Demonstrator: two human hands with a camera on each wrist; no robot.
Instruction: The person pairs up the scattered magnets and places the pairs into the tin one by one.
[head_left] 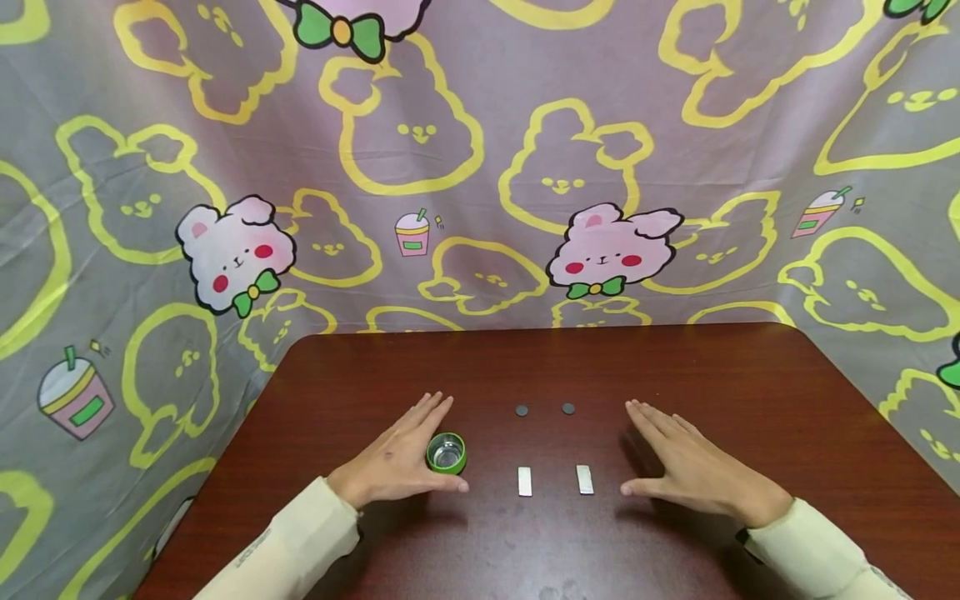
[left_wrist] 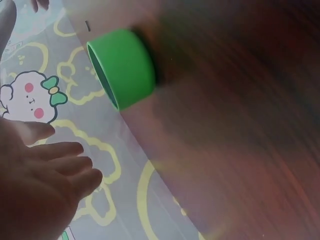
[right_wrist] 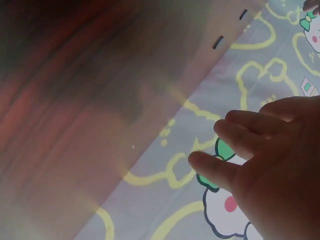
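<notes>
My left hand [head_left: 401, 460], fingers straight and thumb spread, hovers at the left beside a small green bowl [head_left: 459, 468] with a shiny metal inside. In the left wrist view the green bowl [left_wrist: 125, 70] shows its smooth outer wall, apart from the left hand [left_wrist: 45, 175]. Over the right part of the table is my right hand [head_left: 697, 475], its fingers extended and holding nothing. Between the hands lie two white rectangular pieces [head_left: 524, 482], the right one [head_left: 585, 480] nearer my right hand. Two small dark discs [head_left: 522, 411] lie farther back, one [head_left: 568, 409] to the right.
A dark reddish-brown table [head_left: 450, 550] with rounded far corners carries all these things. Behind it and along both sides hangs a grey cloth [head_left: 480, 167] printed with yellow outlines and cartoon animals.
</notes>
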